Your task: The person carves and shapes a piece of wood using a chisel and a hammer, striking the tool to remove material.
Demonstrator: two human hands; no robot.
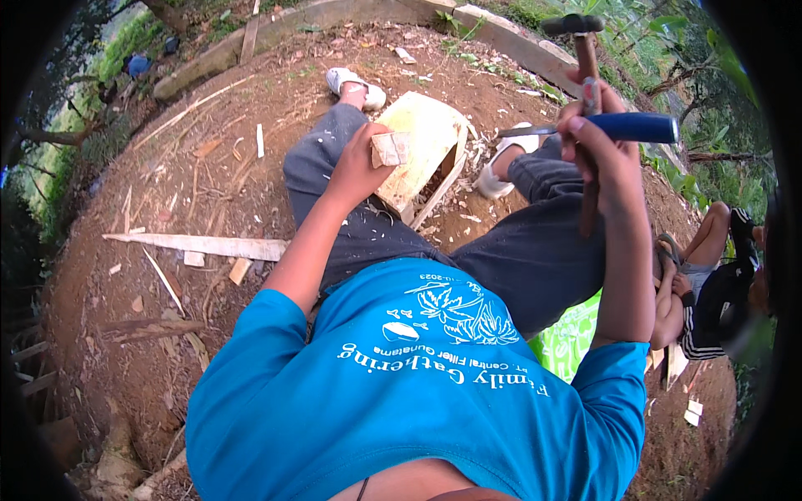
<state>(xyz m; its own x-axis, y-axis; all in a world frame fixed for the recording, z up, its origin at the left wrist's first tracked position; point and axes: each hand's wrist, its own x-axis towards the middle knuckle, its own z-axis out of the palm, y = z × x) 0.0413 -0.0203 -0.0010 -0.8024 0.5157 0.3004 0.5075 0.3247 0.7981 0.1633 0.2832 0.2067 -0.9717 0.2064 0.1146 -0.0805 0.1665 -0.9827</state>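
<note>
My left hand (pixel 357 167) is closed around a small squared wood block (pixel 389 149), its cut end facing up. It is over the near left side of a pale wooden stump (pixel 428 125) between my legs. Raised at the right, my right hand (pixel 603 146) is closed on two tools at once. One is a hammer (pixel 587 63) with a dark head and brown wooden handle, standing upright. The other is a chisel (pixel 635 127) with a blue handle, lying crosswise, its metal blade towards the stump.
Wood chips and offcuts litter the brown soil. A long pointed plank (pixel 200 244) lies at left. Another person (pixel 710 275) sits at the far right. A bright green patterned cloth (pixel 572 334) is beside my right thigh. A concrete edging (pixel 276 37) curves across the back.
</note>
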